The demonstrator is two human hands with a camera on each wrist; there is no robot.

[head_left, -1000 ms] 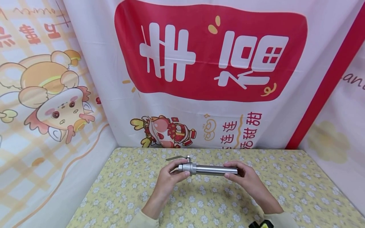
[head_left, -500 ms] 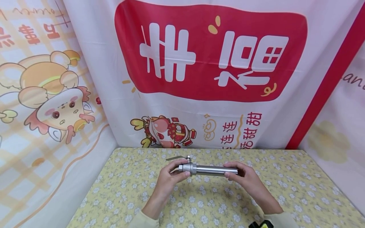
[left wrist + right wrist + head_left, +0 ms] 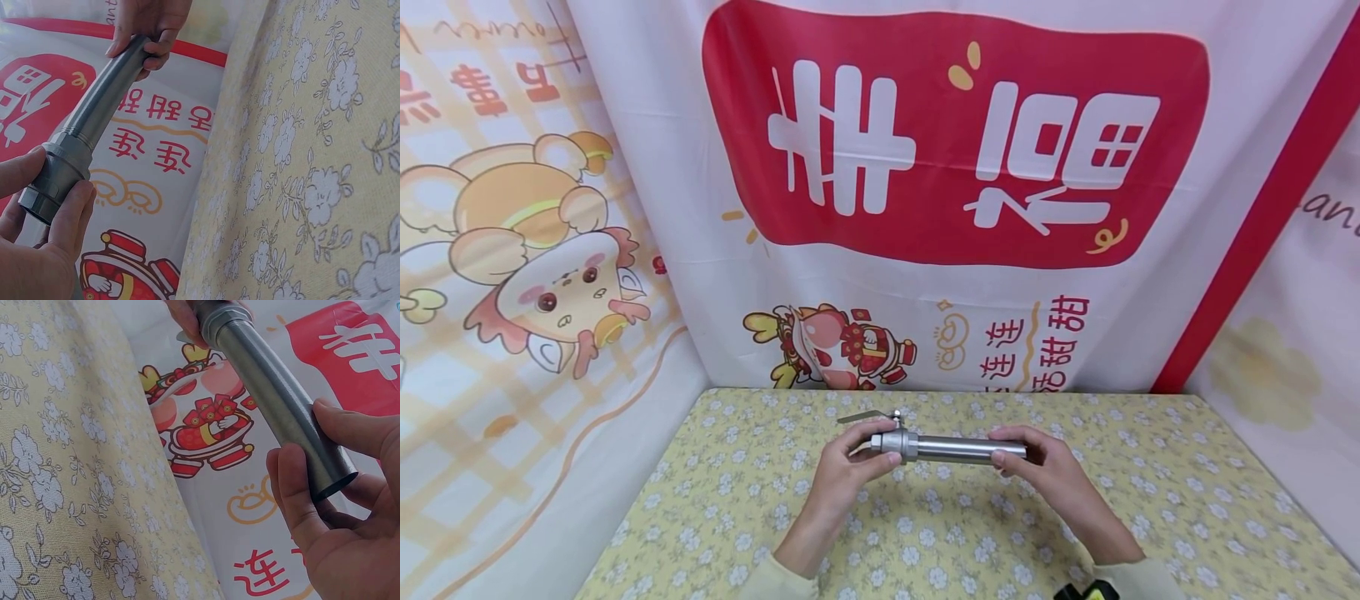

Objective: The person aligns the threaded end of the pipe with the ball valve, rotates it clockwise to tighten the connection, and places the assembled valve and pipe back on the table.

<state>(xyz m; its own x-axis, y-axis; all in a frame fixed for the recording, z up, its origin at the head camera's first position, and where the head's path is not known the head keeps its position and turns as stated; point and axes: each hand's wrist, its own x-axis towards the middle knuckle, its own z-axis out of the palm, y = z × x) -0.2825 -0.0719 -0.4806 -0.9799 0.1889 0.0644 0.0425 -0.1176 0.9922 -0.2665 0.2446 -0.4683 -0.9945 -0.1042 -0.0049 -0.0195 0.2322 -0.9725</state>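
A silver ball valve (image 3: 901, 444) with a flat lever handle (image 3: 861, 416) is joined end to end with a smooth metal pipe (image 3: 958, 448). My left hand (image 3: 848, 462) grips the valve body between thumb and fingers, the lever pointing left above it. At the pipe's far end, my right hand (image 3: 1036, 455) holds it with the thumb on the near side. The open pipe end shows in the right wrist view, ringed by the right fingers (image 3: 294, 487). In the left wrist view the valve's hex end (image 3: 39, 205) sticks out past the left fingers. Valve and pipe lie roughly level, in one line.
Below the hands spreads a table (image 3: 737, 500) with a yellow floral cloth. White printed curtains (image 3: 925, 333) hang behind it and on both sides. A black and yellow object (image 3: 1086, 592) sits by the right sleeve at the bottom edge.
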